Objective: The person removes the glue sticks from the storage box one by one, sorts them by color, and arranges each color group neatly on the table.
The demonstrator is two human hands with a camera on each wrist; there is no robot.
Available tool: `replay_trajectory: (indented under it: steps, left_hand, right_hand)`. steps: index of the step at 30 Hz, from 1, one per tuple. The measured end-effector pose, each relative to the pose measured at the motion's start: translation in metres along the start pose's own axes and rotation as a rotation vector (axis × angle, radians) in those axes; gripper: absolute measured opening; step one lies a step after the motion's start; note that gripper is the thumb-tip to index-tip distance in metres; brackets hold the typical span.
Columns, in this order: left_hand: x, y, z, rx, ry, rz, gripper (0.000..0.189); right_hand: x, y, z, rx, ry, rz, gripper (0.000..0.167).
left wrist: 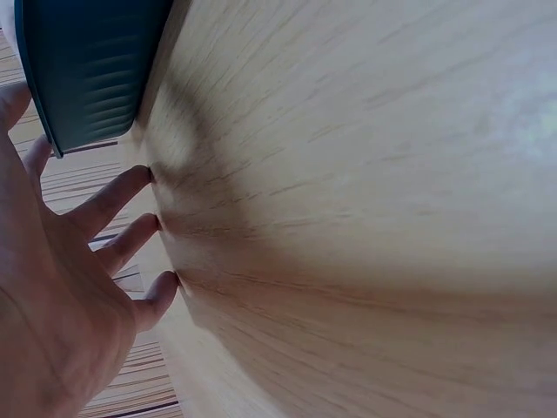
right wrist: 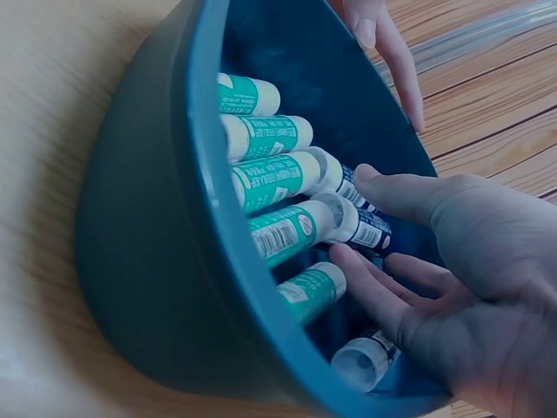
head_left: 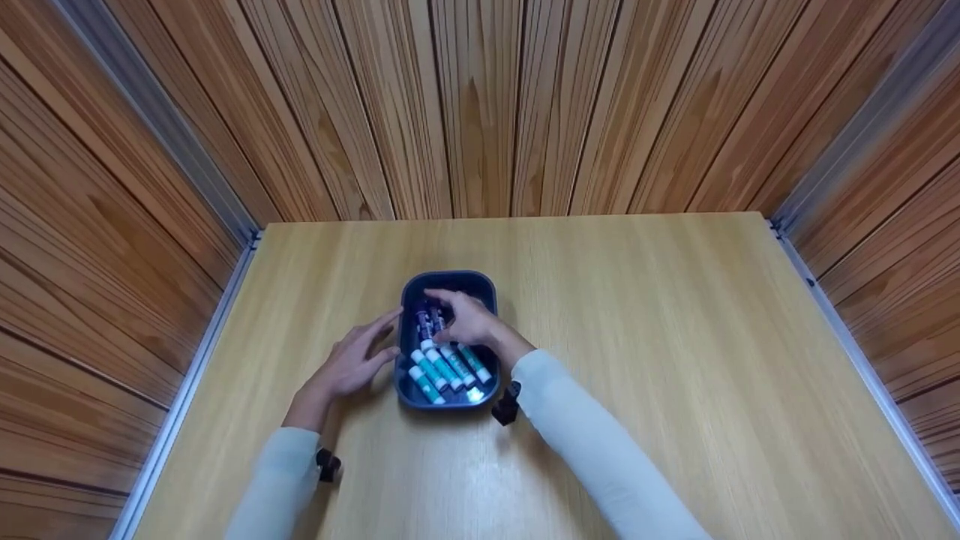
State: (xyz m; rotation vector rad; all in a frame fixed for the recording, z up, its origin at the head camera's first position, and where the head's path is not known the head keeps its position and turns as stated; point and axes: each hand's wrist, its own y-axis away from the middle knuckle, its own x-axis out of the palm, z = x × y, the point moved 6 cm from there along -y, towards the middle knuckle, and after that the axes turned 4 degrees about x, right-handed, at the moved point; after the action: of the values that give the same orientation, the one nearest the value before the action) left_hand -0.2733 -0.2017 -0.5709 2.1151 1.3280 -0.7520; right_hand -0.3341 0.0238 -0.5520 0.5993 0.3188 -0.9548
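A dark blue plastic tub (head_left: pixel 414 394) holds green glue sticks (head_left: pixel 454 365) with white ends, lying side by side in its near part. Dark blue glue sticks (head_left: pixel 424 322) lie in the far part. My right hand (head_left: pixel 474 324) reaches into the tub over these, thumb and fingers spread around them. In the right wrist view the thumb is by one dark glue stick (right wrist: pixel 372 233), the fingers just below it; a firm grip does not show. My left hand (head_left: pixel 356 360) touches the tub's left side, its other fingertips on the table (left wrist: pixel 365 174).
One more dark glue stick (right wrist: pixel 365 359) lies apart near the tub wall. Wood-plank walls (head_left: pixel 480 112) enclose the table at the back and sides, with metal rails (head_left: pixel 187 375) along the side edges. Small black devices (head_left: pixel 507 405) sit on both wrists.
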Motion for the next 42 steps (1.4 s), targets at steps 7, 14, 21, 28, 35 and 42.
replay_trajectory:
  steps: [7, 14, 21, 28, 35, 42]
  left_hand:
    - [0.0, 0.0, 0.001, 0.004, 0.001, -0.007, 0.069]
    - [0.0, 0.001, -0.001, 0.028, -0.018, -0.015, 0.069]
    - [0.0, 0.001, -0.002, 0.023, -0.015, -0.015, 0.07]
    - [0.001, 0.001, 0.001, -0.001, -0.006, -0.003, 0.069]
    - [0.001, 0.002, 0.0, -0.005, -0.018, -0.006, 0.07]
    - [0.001, 0.001, -0.001, 0.01, -0.01, -0.015, 0.069]
  right_hand:
    - [0.006, 0.001, 0.002, 0.043, -0.027, 0.008, 0.091]
    - [0.013, -0.022, -0.017, 0.079, 0.008, 0.002, 0.104]
    - [0.011, -0.015, -0.012, 0.112, -0.034, 0.049, 0.103]
    - [0.009, -0.001, -0.001, 0.138, -0.07, 0.042, 0.098]
    - [0.012, -0.001, -0.003, 0.113, -0.075, 0.025, 0.09]
    - [0.014, 0.001, -0.002, 0.129, -0.074, 0.054, 0.1]
